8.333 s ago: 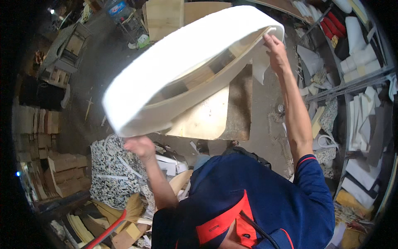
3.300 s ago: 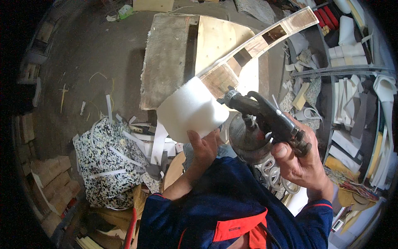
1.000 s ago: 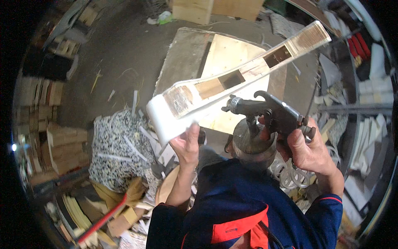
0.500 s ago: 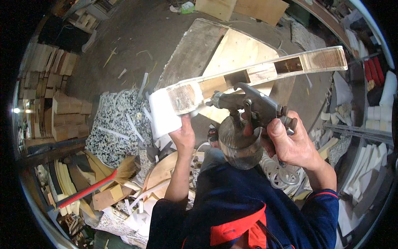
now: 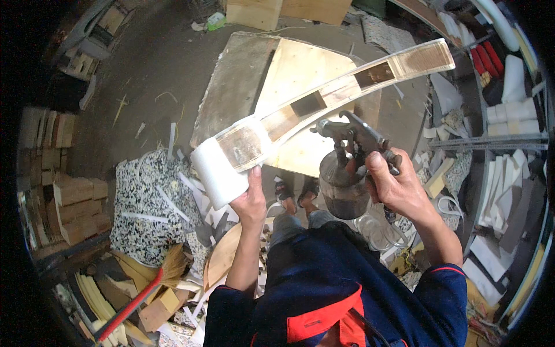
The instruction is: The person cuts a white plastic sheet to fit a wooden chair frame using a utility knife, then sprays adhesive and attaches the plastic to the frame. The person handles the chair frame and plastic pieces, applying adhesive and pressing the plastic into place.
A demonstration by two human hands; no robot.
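My left hand (image 5: 250, 199) is closed at the near left end of a long, curved wooden frame piece (image 5: 340, 92) with dark gaps between its rails. Its thumb lies along the edge; the other fingers are hidden beneath. White foam (image 5: 222, 176) wraps around that end, and the far end tilts up to the right. My right hand (image 5: 400, 186) grips the handle of a dark metal spray gun (image 5: 359, 132) with a cup hanging under it. The nozzle points left, just below the frame piece and apart from it. A clear coiled hose (image 5: 374, 232) hangs beneath my right hand.
Beyond the frame piece stands a low surface with a pale plywood panel (image 5: 289, 69). Speckled foam (image 5: 144, 214) and scraps lie left, beside a red-handled broom (image 5: 136, 301). Wood blocks (image 5: 81, 202) are stacked far left. Shelves with foam strips (image 5: 503, 194) line the right.
The spray gun has drawn back from the frame piece's foam end, toward my body. The frame piece has tilted, its foam end lower and its far end higher in view. The whole view has shifted slightly.
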